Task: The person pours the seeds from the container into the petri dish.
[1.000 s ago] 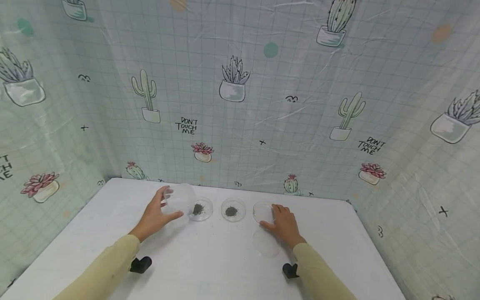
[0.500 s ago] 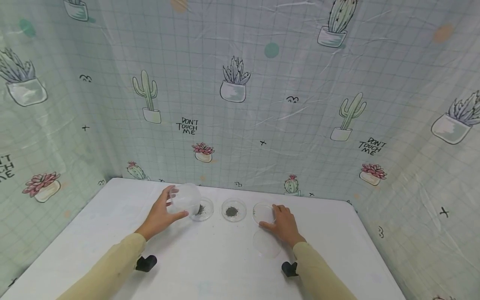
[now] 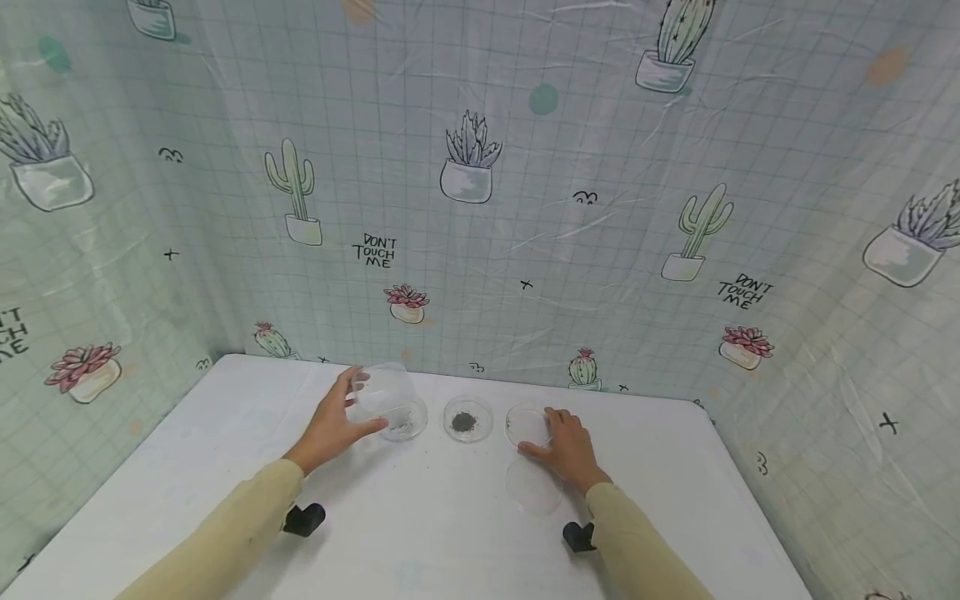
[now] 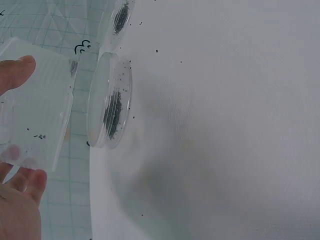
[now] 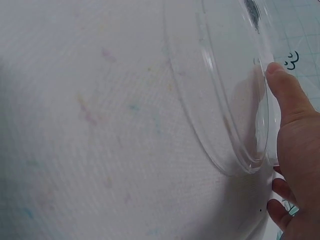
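My left hand (image 3: 337,425) holds a see-through plastic vessel (image 4: 37,105) tilted close over the leftmost petri dish (image 3: 422,418), thumb on one side and fingers on the other. A few dark specks cling inside the vessel. Dark granules (image 4: 115,114) lie in that dish, partly veiled by the vessel in the head view. The middle petri dish (image 3: 486,410) bears a small heap of similar granules (image 3: 463,422). At the right, my right hand (image 3: 572,450) grips the edge of a third clear dish (image 3: 525,427) between thumb and fingers.
A clear round disc (image 3: 533,487) lies in front of the third dish. Loose dark specks dot the white table (image 3: 450,525). A cactus-print sheet (image 3: 480,250) rises behind the table and at both sides. A black mount (image 3: 305,520) hangs under each sleeve.
My left hand has moved right with the vessel, which now overlaps more of the leftmost dish and hides most of its granules in the head view. The right hand stays on its dish.
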The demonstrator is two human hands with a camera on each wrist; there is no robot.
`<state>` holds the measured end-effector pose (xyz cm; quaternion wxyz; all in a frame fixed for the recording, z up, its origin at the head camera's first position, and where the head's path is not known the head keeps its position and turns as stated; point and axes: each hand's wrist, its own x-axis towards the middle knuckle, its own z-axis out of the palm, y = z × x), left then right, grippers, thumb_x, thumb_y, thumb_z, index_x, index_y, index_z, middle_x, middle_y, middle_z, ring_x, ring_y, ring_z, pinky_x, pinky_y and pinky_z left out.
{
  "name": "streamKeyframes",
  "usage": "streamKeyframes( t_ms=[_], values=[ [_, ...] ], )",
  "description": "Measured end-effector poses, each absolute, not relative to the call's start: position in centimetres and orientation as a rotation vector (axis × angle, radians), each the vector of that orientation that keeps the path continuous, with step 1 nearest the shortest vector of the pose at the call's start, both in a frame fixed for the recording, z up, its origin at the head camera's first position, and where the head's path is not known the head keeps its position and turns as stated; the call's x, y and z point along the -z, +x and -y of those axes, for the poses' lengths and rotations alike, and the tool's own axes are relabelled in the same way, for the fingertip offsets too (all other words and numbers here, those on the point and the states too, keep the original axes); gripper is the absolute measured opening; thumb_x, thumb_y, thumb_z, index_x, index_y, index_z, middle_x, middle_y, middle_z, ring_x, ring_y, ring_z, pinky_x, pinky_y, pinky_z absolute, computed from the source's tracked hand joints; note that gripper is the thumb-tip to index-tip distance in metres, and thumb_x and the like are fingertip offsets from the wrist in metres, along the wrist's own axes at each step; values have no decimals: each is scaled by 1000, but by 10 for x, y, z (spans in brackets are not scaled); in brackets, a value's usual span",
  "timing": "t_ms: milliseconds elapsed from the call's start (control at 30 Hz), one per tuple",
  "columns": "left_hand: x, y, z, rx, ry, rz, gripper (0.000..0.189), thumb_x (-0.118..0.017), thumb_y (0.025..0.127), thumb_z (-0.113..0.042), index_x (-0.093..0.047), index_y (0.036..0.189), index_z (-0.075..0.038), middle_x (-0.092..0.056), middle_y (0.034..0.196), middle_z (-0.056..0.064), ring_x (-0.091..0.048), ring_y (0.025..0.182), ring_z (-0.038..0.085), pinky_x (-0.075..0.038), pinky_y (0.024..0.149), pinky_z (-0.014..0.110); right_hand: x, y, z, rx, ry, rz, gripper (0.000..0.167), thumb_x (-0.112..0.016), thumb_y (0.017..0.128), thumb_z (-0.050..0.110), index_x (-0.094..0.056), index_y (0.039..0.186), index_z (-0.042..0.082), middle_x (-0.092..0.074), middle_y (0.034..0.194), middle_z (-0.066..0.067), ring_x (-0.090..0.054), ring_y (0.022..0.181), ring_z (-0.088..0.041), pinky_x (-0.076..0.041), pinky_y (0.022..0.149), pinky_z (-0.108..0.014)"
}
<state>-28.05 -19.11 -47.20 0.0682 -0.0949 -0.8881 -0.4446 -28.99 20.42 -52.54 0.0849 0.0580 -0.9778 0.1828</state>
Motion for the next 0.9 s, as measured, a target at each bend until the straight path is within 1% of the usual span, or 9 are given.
streamKeyframes(
  t_ms=[200, 433, 900],
  values=[
    [468, -282, 184, 1343, -312, 2669, 100, -81, 77, -24, -16, 152, -9, -36, 150, 17, -36, 138, 40, -39, 111, 53, 524, -289, -203, -551, 165, 2922, 89, -75, 75, 56, -45, 139, 2, -54, 133, -19, -50, 122, -36, -44, 104, -54],
    [468, -282, 178, 1360, -316, 2678, 99, -81, 77, -28, -18, 151, -11, -37, 150, 15, -36, 138, 37, -39, 111, 52, 523, -288, -203, -527, 149, 2929, 89, -75, 74, 58, -45, 137, 3, -54, 132, -18, -49, 120, -36, -43, 100, -58],
    [467, -284, 167, 1390, -306, 2682, 98, -81, 77, -22, -18, 152, -13, -37, 150, 15, -37, 138, 37, -39, 111, 53, 524, -290, -203, -521, 120, 2941, 89, -75, 73, 59, -45, 137, 4, -54, 132, -17, -48, 120, -34, -44, 101, -56]
  ],
)
